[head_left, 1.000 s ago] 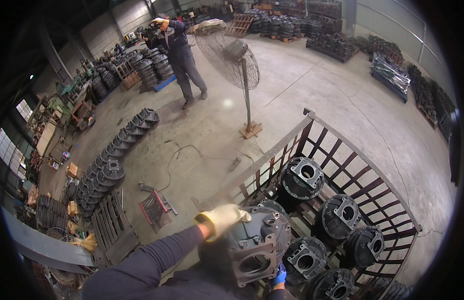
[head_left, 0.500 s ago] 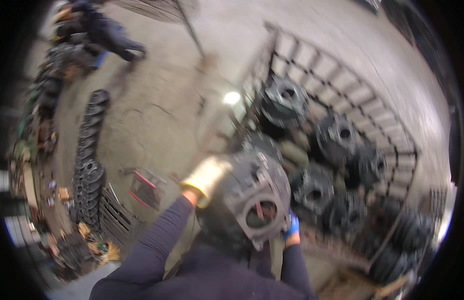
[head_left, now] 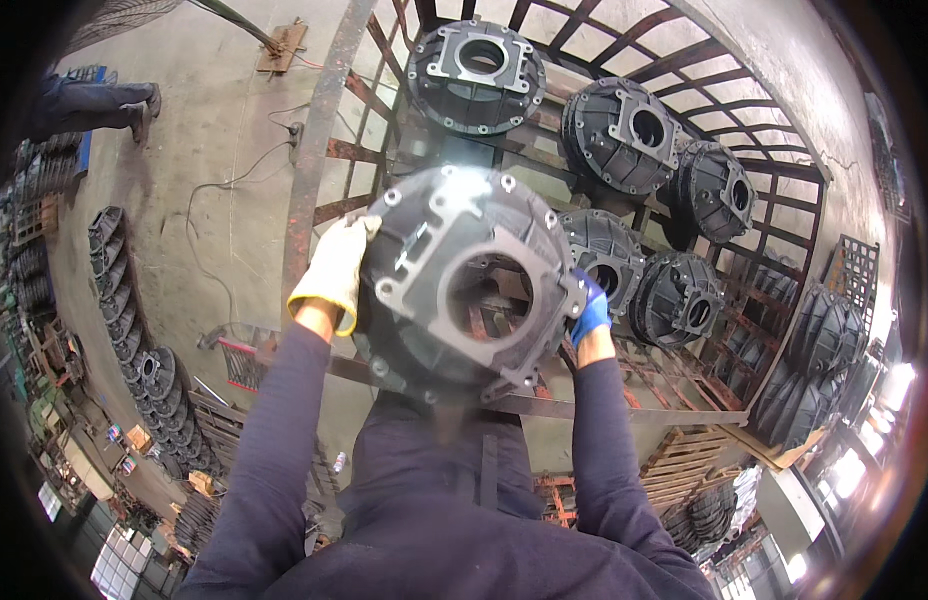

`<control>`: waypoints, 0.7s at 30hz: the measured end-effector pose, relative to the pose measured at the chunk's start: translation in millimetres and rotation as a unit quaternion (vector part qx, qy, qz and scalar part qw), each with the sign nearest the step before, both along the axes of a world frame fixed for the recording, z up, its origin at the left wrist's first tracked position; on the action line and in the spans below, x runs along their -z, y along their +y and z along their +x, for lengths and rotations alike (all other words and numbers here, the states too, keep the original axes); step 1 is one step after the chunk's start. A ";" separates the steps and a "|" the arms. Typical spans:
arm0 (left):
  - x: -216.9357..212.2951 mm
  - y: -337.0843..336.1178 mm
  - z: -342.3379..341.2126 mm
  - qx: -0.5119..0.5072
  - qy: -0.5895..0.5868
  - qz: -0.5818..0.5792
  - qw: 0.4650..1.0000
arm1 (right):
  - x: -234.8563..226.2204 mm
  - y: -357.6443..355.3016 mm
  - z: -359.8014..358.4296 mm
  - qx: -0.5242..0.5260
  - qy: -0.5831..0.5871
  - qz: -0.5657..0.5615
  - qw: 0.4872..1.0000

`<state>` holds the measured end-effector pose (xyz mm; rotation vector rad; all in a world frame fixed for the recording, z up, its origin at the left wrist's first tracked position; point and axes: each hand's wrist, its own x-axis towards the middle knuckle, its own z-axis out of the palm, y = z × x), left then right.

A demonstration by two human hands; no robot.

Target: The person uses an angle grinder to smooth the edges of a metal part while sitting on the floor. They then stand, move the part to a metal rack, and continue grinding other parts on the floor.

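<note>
A dark grey cast bell housing (head_left: 416, 312) is held up between my two hands, its wide flange and large round bore facing up. My left hand (head_left: 334, 262), in a cream glove with a yellow cuff, grips the left rim. On the opposite side my right hand (head_left: 590, 308), in a blue glove, grips the edge; its fingers are partly hidden. The housing hangs over the near side of a rusty metal cage (head_left: 319, 150). Inside stand several similar housings, among them one at the back left (head_left: 454, 95) and one farther right (head_left: 624, 135).
A long row of nested castings (head_left: 124, 300) lies on the floor at left. A cable (head_left: 199, 225) snakes across the floor near a fan's base (head_left: 284, 48). Another person's legs (head_left: 94, 105) show at far left. Stacked housings (head_left: 814, 350) and a wooden pallet (head_left: 689, 465) are at right.
The housing has moved from close to my body out over the cage's near side, still in both hands. My view has turned, and the cage now lies straight ahead.
</note>
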<state>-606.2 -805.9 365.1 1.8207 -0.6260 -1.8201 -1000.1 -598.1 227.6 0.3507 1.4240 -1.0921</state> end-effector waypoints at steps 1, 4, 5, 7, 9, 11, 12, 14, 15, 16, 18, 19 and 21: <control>16.2 -9.8 -2.1 -0.001 0.001 -0.036 0.999 | 5.7 -18.6 -6.9 -0.061 0.053 0.003 0.997; 74.4 -33.7 7.0 0.081 -0.030 -0.061 0.994 | 34.7 -66.5 -15.4 -0.061 0.050 0.002 0.997; 96.8 -41.3 12.4 0.127 -0.041 -0.073 0.988 | 46.1 -80.1 -16.9 -0.062 0.036 -0.017 0.997; 145.1 -49.1 22.0 0.160 -0.079 -0.058 0.982 | 72.8 -99.8 -16.2 -0.088 0.032 0.020 0.995; 187.4 -54.2 31.3 0.199 -0.136 -0.036 0.970 | 101.6 -104.5 -4.7 -0.084 0.027 0.047 0.995; 219.7 -48.9 34.9 0.199 -0.149 -0.017 0.969 | 135.5 -103.9 6.8 -0.075 -0.001 0.038 0.996; 231.7 -46.2 35.1 0.196 -0.183 -0.027 0.963 | 154.6 -102.7 11.9 -0.075 0.014 0.038 0.996; 248.0 -39.2 34.8 0.223 -0.278 -0.001 0.935 | 190.5 -92.8 24.5 -0.074 0.045 0.045 0.995; 255.0 -36.2 33.4 0.201 -0.273 0.015 0.941 | 208.2 -91.4 28.0 -0.074 0.062 0.046 0.994; 260.8 -33.2 33.0 0.202 -0.285 0.022 0.937 | 223.5 -89.1 32.7 -0.074 0.072 0.036 0.994; 274.2 -25.8 34.5 0.179 -0.274 0.038 0.944 | 246.0 -77.6 41.9 -0.072 0.091 0.027 0.993; 283.8 -23.2 36.1 0.159 -0.246 0.033 0.956 | 255.9 -76.3 44.0 -0.072 0.104 0.020 0.992; 304.5 -16.0 42.8 0.107 -0.200 0.051 0.973 | 271.3 -77.0 46.7 -0.094 0.119 0.010 0.988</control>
